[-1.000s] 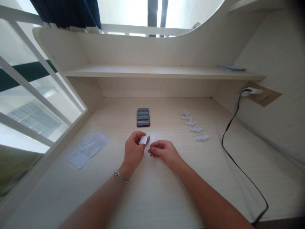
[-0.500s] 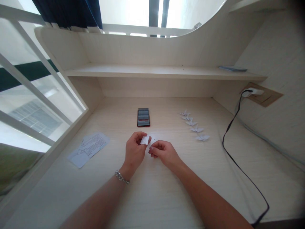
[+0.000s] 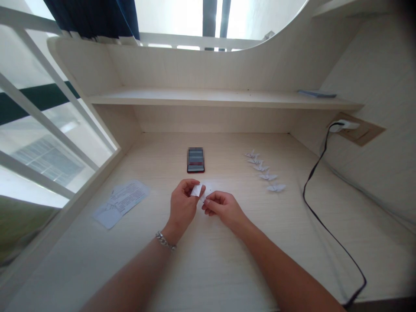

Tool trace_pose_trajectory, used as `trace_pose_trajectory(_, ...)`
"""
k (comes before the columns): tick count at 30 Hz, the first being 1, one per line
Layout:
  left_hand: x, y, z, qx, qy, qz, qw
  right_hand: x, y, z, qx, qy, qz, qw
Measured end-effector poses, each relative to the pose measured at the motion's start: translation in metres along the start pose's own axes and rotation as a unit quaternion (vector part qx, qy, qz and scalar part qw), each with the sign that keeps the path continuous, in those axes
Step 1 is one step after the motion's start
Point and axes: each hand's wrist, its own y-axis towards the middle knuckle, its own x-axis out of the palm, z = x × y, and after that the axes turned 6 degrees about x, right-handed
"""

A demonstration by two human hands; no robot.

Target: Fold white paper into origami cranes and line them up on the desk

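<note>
A small white piece of folded paper (image 3: 196,190) is pinched in my left hand (image 3: 183,208), between the thumb and the bent fingers. Close beside it, my right hand (image 3: 224,209) is closed in a pinch at a thin white lower corner of the paper, mostly covered by the fingertips. Another white sheet (image 3: 212,185) lies flat on the desk behind my hands, partly hidden by them. Several folded paper cranes (image 3: 268,177) stand in a slanting row to the right. Beyond my left hand lies a phone (image 3: 196,160) with a blurred screen.
Printed paper sheets (image 3: 121,203) overlap on the desk at the left. A black cable (image 3: 305,190) runs from the wall socket (image 3: 360,129) down the desk's right side. Above the back of the desk is a shelf (image 3: 211,96) with a flat bluish item (image 3: 316,93) on it.
Both hands have shifted very slightly left, still holding the paper. The cranes, phone and printed sheets stay where they were.
</note>
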Motion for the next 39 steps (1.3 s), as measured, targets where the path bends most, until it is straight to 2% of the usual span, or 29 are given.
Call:
trace_pose_trajectory(6, -0.004, 0.004, -0.001, -0.013, -0.012, 0.014, 1.0, 0.001, -0.002, -0.002, 0.022, -0.004, -0.01, 1.0)
trace_pose_trajectory(13, 0.0, 0.0, 0.001, -0.017, -0.008, -0.005, 1.0, 0.0, -0.002, -0.001, -0.012, -0.022, 0.002, 1.0)
trace_pose_trajectory(17, 0.0, 0.0, 0.0, -0.032, -0.015, -0.004, 0.999, -0.001, -0.003, -0.003, -0.002, -0.023, -0.001, 1.0)
trace_pose_trajectory(22, -0.004, 0.003, -0.002, -0.049, -0.04, -0.002, 0.998, -0.002, -0.005, -0.005, 0.007, -0.038, -0.044, 0.998)
trace_pose_trajectory(28, -0.003, 0.003, -0.001, -0.057, -0.045, -0.014, 0.997, -0.002, -0.004, -0.006, 0.01, -0.021, -0.006, 1.0)
trace_pose_trajectory(35, -0.002, 0.001, 0.0, -0.086, -0.088, -0.034, 0.992, -0.005, -0.003, -0.006, -0.007, -0.053, -0.03, 0.998)
trace_pose_trajectory(37, -0.002, 0.001, 0.003, -0.101, -0.124, -0.046, 0.986, -0.008, -0.003, -0.008, -0.029, -0.056, -0.003, 0.998)
trace_pose_trajectory(39, -0.002, 0.0, 0.005, -0.113, -0.149, -0.059, 0.981, -0.012, -0.003, -0.01, -0.057, -0.048, 0.051, 0.996)
